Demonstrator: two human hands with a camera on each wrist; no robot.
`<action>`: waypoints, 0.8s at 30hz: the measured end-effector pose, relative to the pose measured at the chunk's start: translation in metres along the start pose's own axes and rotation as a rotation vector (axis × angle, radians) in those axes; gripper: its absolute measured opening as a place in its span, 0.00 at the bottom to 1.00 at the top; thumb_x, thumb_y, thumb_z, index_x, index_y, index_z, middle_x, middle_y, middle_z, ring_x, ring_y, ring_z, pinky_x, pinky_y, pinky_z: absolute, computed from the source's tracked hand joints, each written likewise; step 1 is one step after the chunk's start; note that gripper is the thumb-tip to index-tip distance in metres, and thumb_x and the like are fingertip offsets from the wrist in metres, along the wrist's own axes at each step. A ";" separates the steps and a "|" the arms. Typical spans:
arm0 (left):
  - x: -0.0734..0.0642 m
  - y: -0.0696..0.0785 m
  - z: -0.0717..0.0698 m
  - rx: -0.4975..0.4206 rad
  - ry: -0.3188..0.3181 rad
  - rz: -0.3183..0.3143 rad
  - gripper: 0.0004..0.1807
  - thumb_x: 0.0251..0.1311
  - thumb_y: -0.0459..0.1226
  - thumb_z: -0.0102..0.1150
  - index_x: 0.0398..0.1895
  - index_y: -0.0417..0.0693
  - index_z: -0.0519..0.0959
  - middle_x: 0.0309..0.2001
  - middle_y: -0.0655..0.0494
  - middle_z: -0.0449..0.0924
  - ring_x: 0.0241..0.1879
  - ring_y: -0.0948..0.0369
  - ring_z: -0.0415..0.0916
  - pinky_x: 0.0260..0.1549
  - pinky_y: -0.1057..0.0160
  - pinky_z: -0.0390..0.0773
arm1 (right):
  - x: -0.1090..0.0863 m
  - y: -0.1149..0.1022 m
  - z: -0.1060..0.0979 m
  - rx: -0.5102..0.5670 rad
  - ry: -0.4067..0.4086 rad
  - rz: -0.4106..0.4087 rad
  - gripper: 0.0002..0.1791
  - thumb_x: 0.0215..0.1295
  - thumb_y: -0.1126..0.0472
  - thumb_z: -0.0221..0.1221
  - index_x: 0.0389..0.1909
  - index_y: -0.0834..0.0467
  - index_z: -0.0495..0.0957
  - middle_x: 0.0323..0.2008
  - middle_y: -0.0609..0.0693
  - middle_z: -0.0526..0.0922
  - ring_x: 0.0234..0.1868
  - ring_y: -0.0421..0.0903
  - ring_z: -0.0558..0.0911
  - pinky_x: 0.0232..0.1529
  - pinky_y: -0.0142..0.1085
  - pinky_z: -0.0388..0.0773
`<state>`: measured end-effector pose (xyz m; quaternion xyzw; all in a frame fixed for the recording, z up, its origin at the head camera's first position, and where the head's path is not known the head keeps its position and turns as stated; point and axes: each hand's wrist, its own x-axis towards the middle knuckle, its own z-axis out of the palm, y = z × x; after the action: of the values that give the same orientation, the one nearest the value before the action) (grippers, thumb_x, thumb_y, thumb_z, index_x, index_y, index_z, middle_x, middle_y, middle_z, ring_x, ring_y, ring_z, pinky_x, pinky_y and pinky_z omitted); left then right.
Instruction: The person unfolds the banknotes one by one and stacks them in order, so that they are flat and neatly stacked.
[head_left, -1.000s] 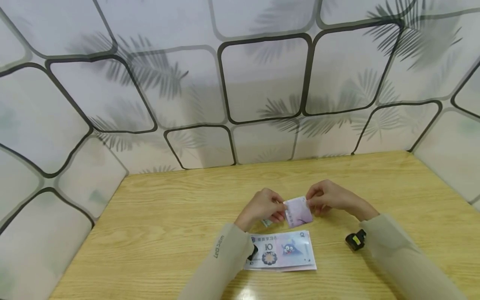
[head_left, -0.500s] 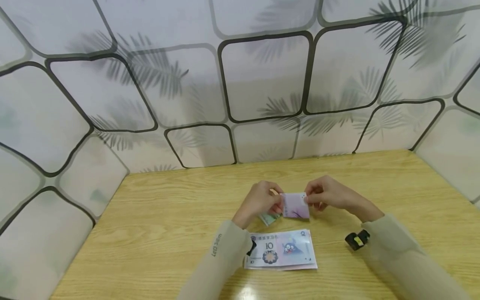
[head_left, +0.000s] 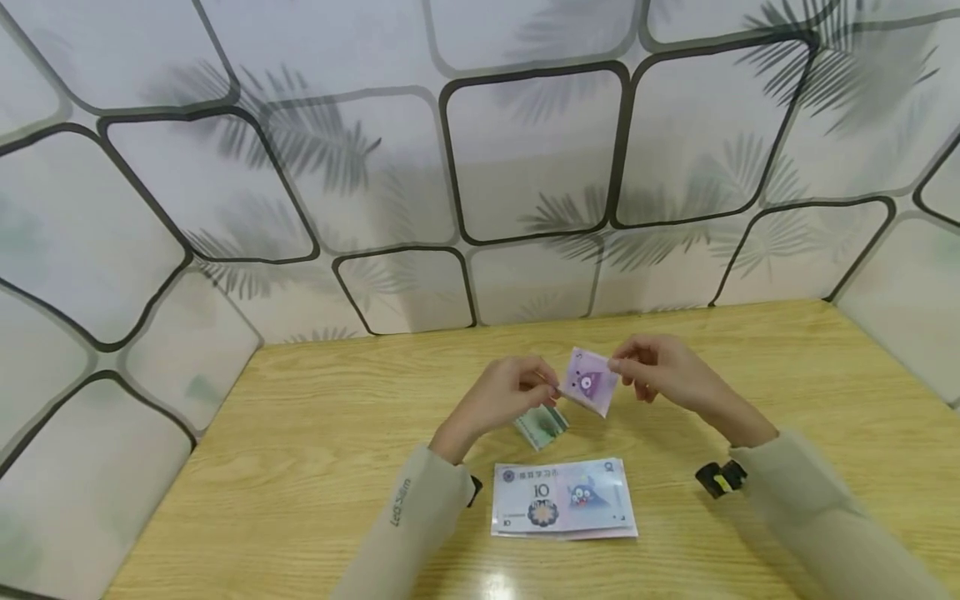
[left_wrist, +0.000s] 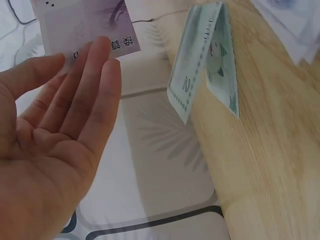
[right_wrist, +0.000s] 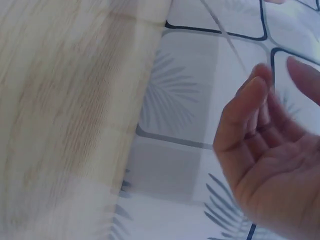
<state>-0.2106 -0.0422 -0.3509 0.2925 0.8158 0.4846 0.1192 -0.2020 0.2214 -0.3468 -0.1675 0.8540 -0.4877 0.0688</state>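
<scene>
A folded purple play banknote (head_left: pixel 588 382) is held up above the table in the head view, its face with a one-eyed cartoon figure showing. My left hand (head_left: pixel 508 392) pinches its lower left corner. My right hand (head_left: pixel 663 371) has thumb and fingertips at its right edge. In the left wrist view the purple note (left_wrist: pixel 85 25) rises beyond the left hand's (left_wrist: pixel 65 115) fingertips. The right wrist view shows it edge-on as a thin strip meeting the right hand's (right_wrist: pixel 275 145) fingers. A folded green play banknote (head_left: pixel 542 427) stands tent-like below the left hand.
A stack of play banknotes (head_left: pixel 562 500), a bluish 10 on top, lies nearer the front of the wooden table (head_left: pixel 337 467). Patterned fabric walls (head_left: pixel 525 167) enclose the back and sides. Dark wrist straps (head_left: pixel 722 479) show at the sleeves.
Both hands have raised the purple note slightly and turned it, so its cartoon face now shows. My left hand has shifted left, uncovering more of the green note and the stack.
</scene>
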 end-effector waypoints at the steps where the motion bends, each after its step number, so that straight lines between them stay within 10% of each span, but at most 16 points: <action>1: -0.002 0.000 -0.001 0.006 -0.004 0.012 0.07 0.67 0.23 0.53 0.42 0.34 0.81 0.39 0.40 0.86 0.40 0.45 0.85 0.42 0.56 0.85 | 0.001 0.000 0.001 -0.010 0.009 0.005 0.15 0.75 0.61 0.59 0.49 0.71 0.75 0.26 0.54 0.78 0.21 0.46 0.76 0.24 0.40 0.79; 7: -0.012 -0.004 -0.002 0.061 -0.039 0.042 0.12 0.66 0.24 0.48 0.41 0.34 0.84 0.38 0.43 0.87 0.35 0.48 0.85 0.21 0.70 0.73 | 0.006 0.005 0.008 -0.035 -0.077 0.024 0.17 0.72 0.65 0.59 0.53 0.73 0.72 0.21 0.55 0.76 0.16 0.42 0.70 0.17 0.37 0.71; 11: -0.016 -0.004 -0.002 0.108 -0.017 0.036 0.10 0.71 0.32 0.54 0.42 0.39 0.85 0.36 0.48 0.87 0.34 0.54 0.85 0.26 0.71 0.75 | 0.008 0.006 0.011 -0.059 -0.098 0.006 0.11 0.74 0.64 0.57 0.48 0.69 0.78 0.21 0.54 0.75 0.18 0.41 0.70 0.18 0.35 0.72; 16: -0.021 -0.006 0.000 0.118 0.132 -0.017 0.05 0.62 0.35 0.70 0.37 0.43 0.85 0.34 0.55 0.85 0.32 0.63 0.82 0.33 0.68 0.83 | 0.011 0.007 0.013 -0.029 -0.082 -0.057 0.08 0.75 0.68 0.55 0.38 0.69 0.79 0.26 0.52 0.78 0.25 0.47 0.78 0.27 0.41 0.83; 24: -0.028 -0.015 -0.002 -0.019 0.357 -0.056 0.16 0.58 0.24 0.69 0.48 0.39 0.80 0.38 0.49 0.84 0.34 0.58 0.80 0.34 0.63 0.84 | 0.004 0.009 0.010 0.190 -0.144 -0.083 0.10 0.73 0.74 0.53 0.50 0.77 0.70 0.33 0.57 0.80 0.28 0.46 0.83 0.32 0.41 0.85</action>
<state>-0.1951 -0.0655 -0.3656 0.1778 0.8273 0.5328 -0.0111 -0.2048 0.2160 -0.3595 -0.2301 0.7892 -0.5554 0.1252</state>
